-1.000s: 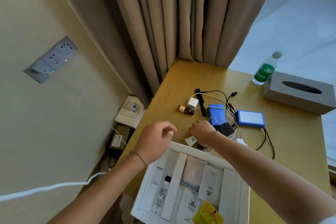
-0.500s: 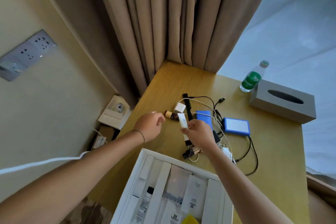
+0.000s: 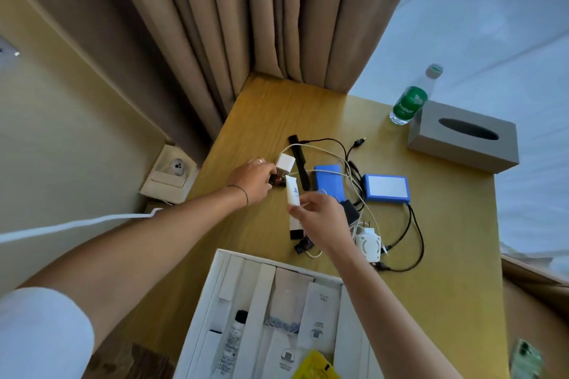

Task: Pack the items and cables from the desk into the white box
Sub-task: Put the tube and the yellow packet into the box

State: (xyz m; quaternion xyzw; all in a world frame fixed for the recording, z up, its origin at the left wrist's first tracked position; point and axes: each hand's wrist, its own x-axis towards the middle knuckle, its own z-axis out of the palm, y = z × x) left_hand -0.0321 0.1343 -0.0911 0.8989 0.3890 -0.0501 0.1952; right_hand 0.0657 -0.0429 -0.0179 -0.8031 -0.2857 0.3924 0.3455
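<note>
The white box [image 3: 226,268] lies open at the desk's near edge, with packets and small tubes in its compartments. My right hand [image 3: 323,218] pinches a small white tube [image 3: 292,192] above the desk. My left hand [image 3: 254,180] reaches to a small brown bottle [image 3: 278,181] beside a white charger cube [image 3: 284,161], fingers curled round the bottle. Two blue packs [image 3: 328,180] [image 3: 386,188], a black comb [image 3: 300,163], a white plug adapter [image 3: 368,244] and tangled black and white cables [image 3: 412,234] lie on the desk.
A grey tissue box [image 3: 465,135] and a green-labelled water bottle [image 3: 411,101] stand at the desk's far right. Curtains [image 3: 261,24] hang behind. A white cable [image 3: 77,224] runs across at left. Another small dark bottle [image 3: 303,246] lies near the box.
My right hand lifted the white tube off the desk and holds it higher. My left hand moved forward to the brown bottle by the charger cube. The view tilted toward the desk.
</note>
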